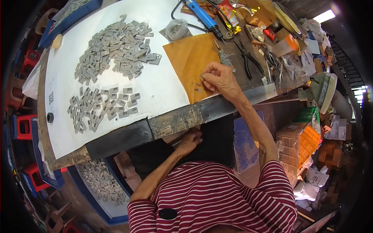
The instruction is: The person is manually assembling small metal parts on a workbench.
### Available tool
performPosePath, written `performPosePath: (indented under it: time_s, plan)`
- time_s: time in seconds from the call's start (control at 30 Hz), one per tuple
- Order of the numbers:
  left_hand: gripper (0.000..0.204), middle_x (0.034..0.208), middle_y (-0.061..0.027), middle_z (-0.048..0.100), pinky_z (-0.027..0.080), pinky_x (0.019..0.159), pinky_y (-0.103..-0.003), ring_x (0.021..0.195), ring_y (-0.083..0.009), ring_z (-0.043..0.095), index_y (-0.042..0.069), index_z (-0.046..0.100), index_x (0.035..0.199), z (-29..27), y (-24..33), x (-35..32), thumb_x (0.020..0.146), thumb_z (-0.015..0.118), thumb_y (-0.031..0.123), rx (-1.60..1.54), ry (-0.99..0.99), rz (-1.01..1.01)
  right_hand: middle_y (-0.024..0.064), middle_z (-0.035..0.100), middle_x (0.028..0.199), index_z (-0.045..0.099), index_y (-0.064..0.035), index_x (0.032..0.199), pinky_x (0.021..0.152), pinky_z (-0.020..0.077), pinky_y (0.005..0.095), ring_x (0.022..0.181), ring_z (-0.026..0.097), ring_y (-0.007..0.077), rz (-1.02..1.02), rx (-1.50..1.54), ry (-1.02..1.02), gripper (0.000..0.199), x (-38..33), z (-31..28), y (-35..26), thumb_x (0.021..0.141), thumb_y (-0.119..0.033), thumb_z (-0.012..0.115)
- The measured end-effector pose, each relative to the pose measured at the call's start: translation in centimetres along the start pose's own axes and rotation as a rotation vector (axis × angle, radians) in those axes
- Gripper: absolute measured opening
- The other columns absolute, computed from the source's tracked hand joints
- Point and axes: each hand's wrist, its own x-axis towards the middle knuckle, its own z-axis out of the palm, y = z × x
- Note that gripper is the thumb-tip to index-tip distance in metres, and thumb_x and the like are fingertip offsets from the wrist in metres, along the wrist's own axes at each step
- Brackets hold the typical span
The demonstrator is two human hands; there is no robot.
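My right hand is over a brown sheet near the table's front edge. Its thumb and fingertips are pinched together; whatever is between them is too small to make out. A few tiny grey pieces lie on the sheet beside those fingers. Below the table edge, my left hand is curled closed near my lap, and its contents are hidden. To the left, on a white sheet, lies a large heap of small grey rectangular metal pieces. Closer to me, more such pieces are spread out loosely.
Black-handled pliers, a blue cylindrical tool with a cord and a clear bag stand beyond my right hand. A blue bin of grey pieces sits below left. A lamp head juts at the table's right end.
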Motion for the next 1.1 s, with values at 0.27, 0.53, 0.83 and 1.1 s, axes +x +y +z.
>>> performPosePath:
  time_s: [0.27,0.53,0.83,1.1]
  plan:
    - [0.013,0.076,0.0031,0.046,0.037,0.071,-0.022,0.073,-0.0071,0.043,0.004,0.056,0.093,-1.8,1.9,-2.3,0.081,0.058,0.010,-0.247,-0.190,-0.143,0.0021,0.052,0.065,0.056,0.0029,0.089,0.045,0.0349,0.0179,0.052,0.047,0.0057,-0.031,0.231,0.006,0.008,0.0,0.2,0.0,0.083,-0.002,0.055]
    - [0.017,0.076,-0.0037,0.053,0.043,0.066,-0.026,0.071,-0.0130,0.051,0.003,0.054,0.101,-4.7,8.5,-4.8,0.085,0.052,0.008,0.049,-0.277,0.032,0.0031,0.055,0.064,0.058,0.0033,0.089,0.047,0.0378,0.0178,0.052,0.050,0.0066,0.022,0.341,0.011,0.009,-0.1,-0.6,0.5,0.082,-0.003,0.059]
    - [0.029,0.092,-0.0159,0.053,0.045,0.075,-0.038,0.084,-0.0320,0.053,0.003,0.051,0.105,-14.5,17.6,-1.9,0.076,0.050,-0.003,0.493,0.440,0.370,0.0022,0.058,0.063,0.059,0.0015,0.084,0.042,0.0381,0.0164,0.049,0.050,0.0039,-0.022,0.199,0.075,0.009,-0.9,0.3,0.0,0.085,-0.008,0.058]
    - [0.040,0.103,-0.0178,0.046,0.044,0.080,-0.039,0.095,-0.0339,0.051,0.004,0.049,0.112,-19.2,17.0,6.0,0.073,0.051,-0.007,0.953,0.634,0.363,0.0025,0.059,0.066,0.059,0.0015,0.086,0.042,0.0377,0.0159,0.049,0.050,0.0035,-0.045,0.227,0.077,0.010,-1.8,0.2,0.3,0.085,-0.008,0.058]
